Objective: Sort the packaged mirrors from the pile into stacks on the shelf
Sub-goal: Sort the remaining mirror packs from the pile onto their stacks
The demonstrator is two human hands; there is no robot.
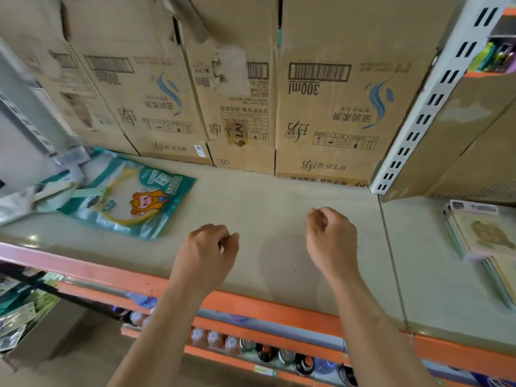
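Note:
A teal packaged mirror (131,196) with a yellow ring and a cartoon figure lies flat on the beige shelf (265,199), at the left. More packages lie in a loose pile (42,191) further left, partly under it. My left hand (208,254) hovers over the shelf's front middle, fingers curled in, holding nothing. My right hand (332,237) hovers to its right, also in a loose fist with nothing in it. Both hands are clear of the mirror package.
Cardboard boxes (321,107) stand along the back of the shelf. A white slotted upright (424,107) divides the bays. A stack of flat packages (485,238) sits on the right bay. Bottles (265,350) fill the lower shelf behind the orange edge (251,305).

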